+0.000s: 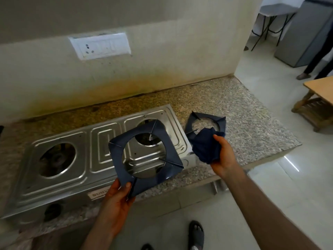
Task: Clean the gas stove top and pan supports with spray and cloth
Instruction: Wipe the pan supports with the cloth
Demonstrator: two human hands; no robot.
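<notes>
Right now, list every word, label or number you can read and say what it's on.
"Su...": brand plate on the stove front; remaining letters hidden behind the left hand.
Switchboard on the wall: no readable markings.
Nothing else carries text.

A pressed stainless-steel stove top (pixel 59 179) gleams at centre frame on a speckled, polished granite counter (pixel 243 127). Two dark enamelled-looking metal pan supports (pixel 144 159) show a dull sheen; the crumpled navy cloth (pixel 205 147) at right appears soft and matt.
</notes>
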